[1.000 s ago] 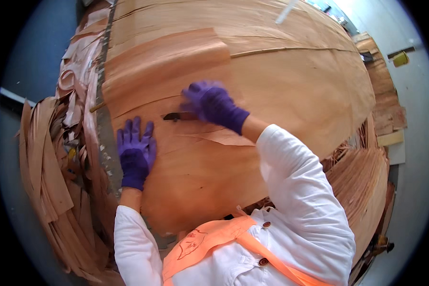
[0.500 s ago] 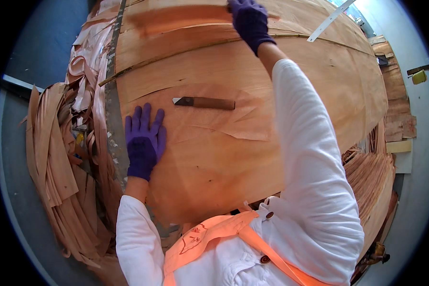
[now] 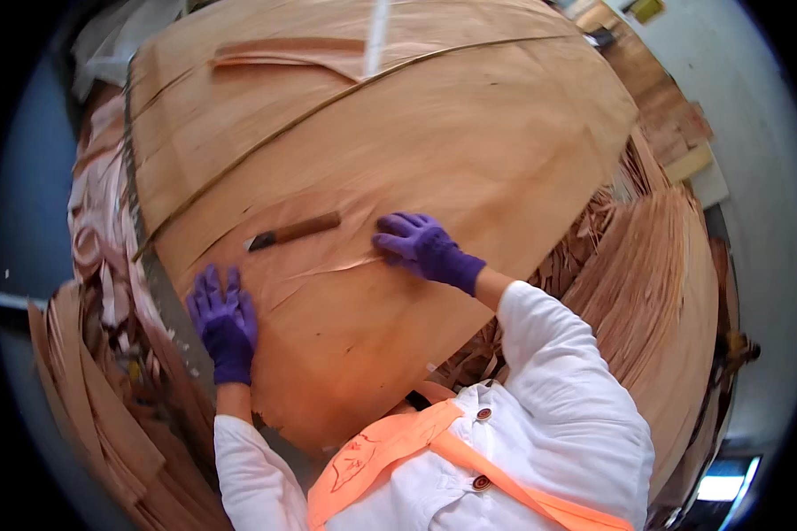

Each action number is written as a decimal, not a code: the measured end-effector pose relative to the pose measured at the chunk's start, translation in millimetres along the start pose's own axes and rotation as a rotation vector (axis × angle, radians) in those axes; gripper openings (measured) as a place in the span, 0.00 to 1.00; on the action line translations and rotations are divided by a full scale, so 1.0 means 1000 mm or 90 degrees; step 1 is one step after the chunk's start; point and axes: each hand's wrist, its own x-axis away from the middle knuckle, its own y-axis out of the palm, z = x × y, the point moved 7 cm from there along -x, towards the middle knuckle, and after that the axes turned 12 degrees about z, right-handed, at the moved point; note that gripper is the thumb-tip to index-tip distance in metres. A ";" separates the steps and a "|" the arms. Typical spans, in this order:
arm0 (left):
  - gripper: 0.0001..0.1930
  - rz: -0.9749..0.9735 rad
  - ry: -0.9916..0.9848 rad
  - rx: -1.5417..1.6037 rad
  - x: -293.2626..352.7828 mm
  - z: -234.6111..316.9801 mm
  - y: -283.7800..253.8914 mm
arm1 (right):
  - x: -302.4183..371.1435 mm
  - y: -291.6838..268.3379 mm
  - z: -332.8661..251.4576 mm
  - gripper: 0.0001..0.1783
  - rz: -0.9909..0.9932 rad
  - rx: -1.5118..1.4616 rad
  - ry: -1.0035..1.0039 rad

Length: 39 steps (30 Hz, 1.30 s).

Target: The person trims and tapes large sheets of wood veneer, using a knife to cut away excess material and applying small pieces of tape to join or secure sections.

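My left hand (image 3: 224,323), in a purple glove, lies flat with its fingers spread near the left edge of a large wood veneer sheet (image 3: 354,350). My right hand (image 3: 427,251), gloved the same, rests on a thinner, reddish veneer piece (image 3: 283,265) that lies on the sheet. Its fingers are slightly bent and apart, with nothing visible in them. Between the hands, a little farther off, a knife (image 3: 305,227) with a brown handle and a pale blade tip lies on that piece.
A thin stick (image 3: 305,121) crosses the sheet. Beyond it lie a folded veneer strip (image 3: 283,53) and a white ruler-like strip (image 3: 378,40). Loose veneer scraps (image 3: 93,380) hang along the left side. A veneer stack (image 3: 642,274) stands at the right.
My right hand has come back from the far side to the reddish piece, leaving a veneer strip behind. My left hand stays flat on the sheet. The whole view has turned.
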 end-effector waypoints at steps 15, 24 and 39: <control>0.24 0.005 0.034 0.011 -0.036 0.021 -0.041 | 0.326 -0.201 0.167 0.18 0.336 0.425 0.584; 0.29 0.138 -0.221 0.788 -0.242 0.107 -0.108 | 0.348 -0.203 0.176 0.17 0.356 0.373 0.662; 0.11 0.139 -0.185 1.070 -0.344 0.178 -0.117 | 0.220 -0.183 0.115 0.13 0.447 -0.082 0.476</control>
